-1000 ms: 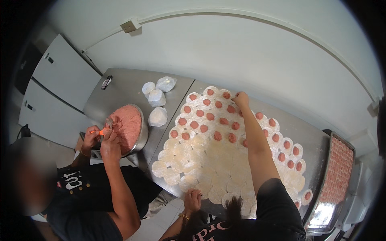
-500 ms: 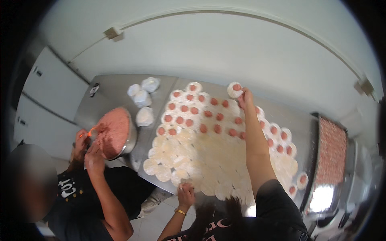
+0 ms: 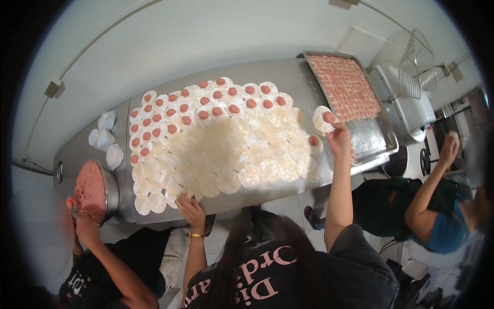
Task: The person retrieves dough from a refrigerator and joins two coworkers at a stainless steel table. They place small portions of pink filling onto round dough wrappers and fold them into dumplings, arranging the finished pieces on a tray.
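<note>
Rows of round floured dough wrappers (image 3: 257, 144) overlap across the steel table, and those toward the far side and left carry small lumps of pink meat filling (image 3: 234, 109). At the table's right, beside the tray, my right hand (image 3: 339, 139) is closed on the edge of a wrapper with filling (image 3: 322, 114); I cannot tell whether it is lifted clear. Just below it lies another filled wrapper (image 3: 315, 147). My left hand (image 3: 190, 210), with a gold band at the wrist, rests with extended fingers on the near left edge of the wrappers.
A metal tray (image 3: 383, 154) partly covered with pink pieces stands at the right. A co-worker at the left works at a steel bowl of pink filling (image 3: 92, 190). Beyond it stand wrapped white bundles (image 3: 105, 139). Another person (image 3: 432, 201) stands at the right beside equipment.
The view has swung right. My right hand has gone from the far edge of the wrappers to one beside the tray. My left hand stays by the near edge.
</note>
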`<state>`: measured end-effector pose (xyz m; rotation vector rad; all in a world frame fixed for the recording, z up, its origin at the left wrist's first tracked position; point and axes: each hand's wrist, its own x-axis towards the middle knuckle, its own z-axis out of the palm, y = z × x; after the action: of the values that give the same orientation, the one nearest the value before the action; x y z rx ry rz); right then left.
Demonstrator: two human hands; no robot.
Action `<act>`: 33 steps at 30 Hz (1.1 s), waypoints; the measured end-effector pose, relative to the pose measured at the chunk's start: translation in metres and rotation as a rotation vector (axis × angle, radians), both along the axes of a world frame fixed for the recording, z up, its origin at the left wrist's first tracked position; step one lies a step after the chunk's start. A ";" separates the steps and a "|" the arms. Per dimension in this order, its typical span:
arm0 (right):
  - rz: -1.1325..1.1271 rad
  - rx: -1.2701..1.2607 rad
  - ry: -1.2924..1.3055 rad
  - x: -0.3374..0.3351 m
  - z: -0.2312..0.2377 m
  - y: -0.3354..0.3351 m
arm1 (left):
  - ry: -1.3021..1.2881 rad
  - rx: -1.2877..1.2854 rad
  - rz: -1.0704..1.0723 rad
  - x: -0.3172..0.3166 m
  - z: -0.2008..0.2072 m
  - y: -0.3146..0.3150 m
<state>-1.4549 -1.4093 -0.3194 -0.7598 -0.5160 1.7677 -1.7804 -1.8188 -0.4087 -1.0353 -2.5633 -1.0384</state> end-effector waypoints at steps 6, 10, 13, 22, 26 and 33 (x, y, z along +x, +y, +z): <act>-0.062 0.007 0.013 0.064 0.025 -0.028 | -0.018 0.054 -0.005 0.012 0.004 -0.003; -0.044 -0.034 0.040 0.067 0.022 -0.047 | 0.000 0.072 -0.077 0.044 0.000 -0.017; -0.151 -0.115 0.005 0.060 -0.002 -0.070 | -0.077 0.057 -0.126 0.067 0.001 -0.031; -0.313 -0.322 -0.307 0.072 -0.092 -0.054 | -0.137 0.047 -0.263 0.083 0.020 -0.044; -0.396 -0.165 -0.588 0.077 -0.107 -0.085 | -0.156 0.075 -0.261 0.077 0.021 -0.038; -0.234 0.373 -0.550 -0.099 -0.025 -0.055 | -0.124 0.129 -0.034 0.032 0.011 -0.018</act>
<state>-1.5536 -1.4640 -0.3439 -0.9906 -1.0449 1.1863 -1.7488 -1.8365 -0.3978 -1.0144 -2.5412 -1.2964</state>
